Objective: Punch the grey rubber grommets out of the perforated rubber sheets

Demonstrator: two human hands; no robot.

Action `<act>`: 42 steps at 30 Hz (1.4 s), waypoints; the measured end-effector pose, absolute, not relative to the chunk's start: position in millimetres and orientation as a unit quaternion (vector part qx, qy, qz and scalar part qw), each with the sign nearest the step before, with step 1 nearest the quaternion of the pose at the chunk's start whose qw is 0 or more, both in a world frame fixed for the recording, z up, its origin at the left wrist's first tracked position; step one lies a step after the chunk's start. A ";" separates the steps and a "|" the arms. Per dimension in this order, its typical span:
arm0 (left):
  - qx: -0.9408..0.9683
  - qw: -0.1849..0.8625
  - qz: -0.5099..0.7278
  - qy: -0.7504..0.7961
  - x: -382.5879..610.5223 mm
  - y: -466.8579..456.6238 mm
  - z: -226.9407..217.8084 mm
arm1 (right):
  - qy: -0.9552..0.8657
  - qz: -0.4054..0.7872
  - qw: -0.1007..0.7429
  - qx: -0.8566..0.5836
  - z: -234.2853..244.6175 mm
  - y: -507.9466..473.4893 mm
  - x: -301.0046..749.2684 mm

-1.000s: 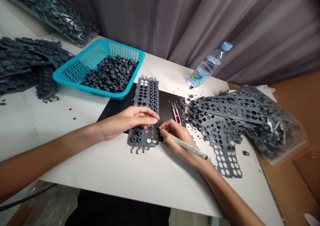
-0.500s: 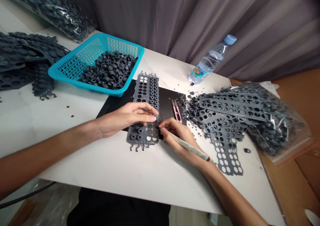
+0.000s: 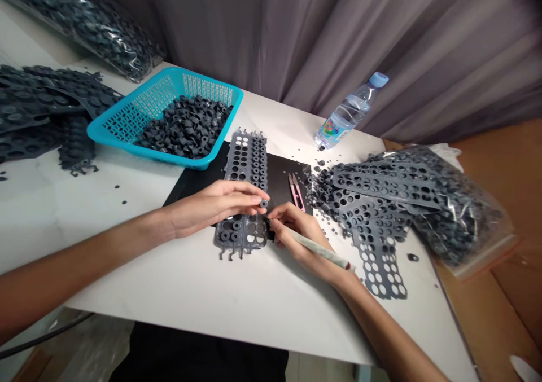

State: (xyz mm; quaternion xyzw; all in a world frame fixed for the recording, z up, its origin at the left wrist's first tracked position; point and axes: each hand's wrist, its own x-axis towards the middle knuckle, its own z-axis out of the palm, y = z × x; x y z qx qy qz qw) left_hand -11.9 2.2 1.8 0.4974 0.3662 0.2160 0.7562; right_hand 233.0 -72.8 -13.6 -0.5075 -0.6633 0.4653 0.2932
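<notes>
My left hand (image 3: 218,201) pinches a small dark grey rubber ring (image 3: 263,203) between thumb and fingertips, above a dark grey moulded sheet (image 3: 245,173). That sheet has rows of round holes and several rings still seated in it. My right hand (image 3: 298,227) is closed around a slim, pale, pen-like tool (image 3: 326,251), just right of the ring. The tool's tip is hidden by my fingers. Beneath the sheet lies a black mat (image 3: 277,170), with pink thread snips (image 3: 297,192) resting on it.
A blue basket (image 3: 203,165) of loose rings stands behind my left hand. Punched sheets (image 3: 381,201) and a filled plastic bag (image 3: 470,218) lie on the right, near scattered small discs. A water bottle (image 3: 349,111) stands tilted-looking at the back. More sheets (image 3: 42,111) are piled left.
The ring in my left fingertips shows more plainly now, its round face turned toward me. The whole view has shifted slightly; my right hand keeps its grip on the tool.
</notes>
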 end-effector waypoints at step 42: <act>0.601 0.667 0.259 0.355 -8.2 2.0 4.1 | -0.662 0.470 0.288 -0.507 -15.0 -70.7 232.6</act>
